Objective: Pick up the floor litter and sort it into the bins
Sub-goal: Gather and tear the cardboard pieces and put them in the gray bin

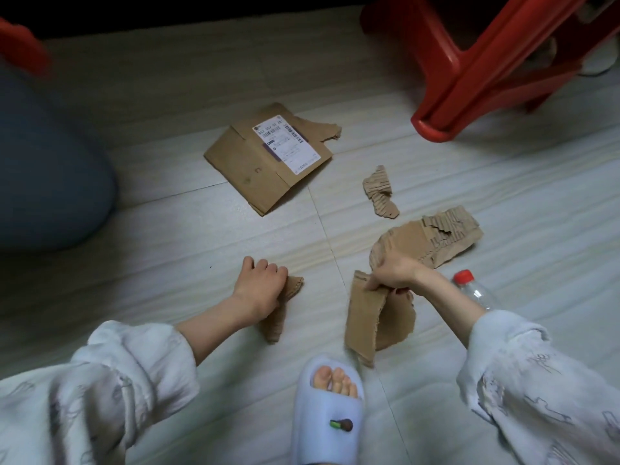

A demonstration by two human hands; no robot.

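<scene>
Torn brown cardboard lies scattered on the tiled floor. My left hand (260, 286) grips a small cardboard scrap (280, 313) lying on the floor. My right hand (396, 272) pinches the top edge of two larger cardboard pieces (369, 318), which hang upright from it. A flattened cardboard box with a white shipping label (265, 159) lies further ahead. A small torn strip (380, 191) and a bigger ripped piece (436, 241) lie to the right. A clear plastic bottle with a red cap (473, 290) lies behind my right forearm.
A red plastic stool (469, 62) stands at the upper right. A blue-grey rounded object (47, 169) sits at the left. My foot in a pale blue slipper (327, 411) is planted at the bottom centre. No bins are in view.
</scene>
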